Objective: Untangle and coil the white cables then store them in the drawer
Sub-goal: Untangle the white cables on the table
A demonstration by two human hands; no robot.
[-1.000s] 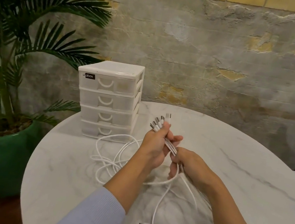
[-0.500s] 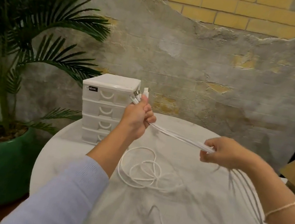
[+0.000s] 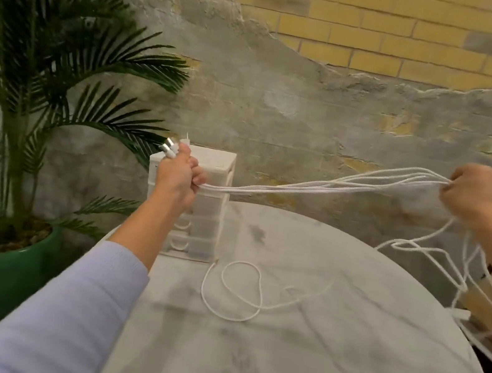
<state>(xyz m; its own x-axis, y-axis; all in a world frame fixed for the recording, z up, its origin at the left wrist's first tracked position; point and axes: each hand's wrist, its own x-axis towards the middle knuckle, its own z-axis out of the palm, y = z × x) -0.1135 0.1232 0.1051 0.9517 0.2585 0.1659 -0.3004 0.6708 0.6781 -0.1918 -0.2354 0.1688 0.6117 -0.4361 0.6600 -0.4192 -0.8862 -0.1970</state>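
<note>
- While gripping plug ends, left hand is holding white cables taut w/ right hand, fingers curled round them.
- Slack is looping on marble tabletop, by drawer unit.

Soft, even indoor light fills the scene, neither harsh nor dim, and its source lies outside the picture. The marble worktop carries only faint, smeared shadows and a dull sheen with no hard glare. Motion blur softens most of the picture: the brick wall is streaked toward the upper right, the right hand and the hanging cables are hazy, and the drawer box lacks crisp edges. The palm at the left sits darker. Wide-angle bending curves the wall lines near the borders.
</note>
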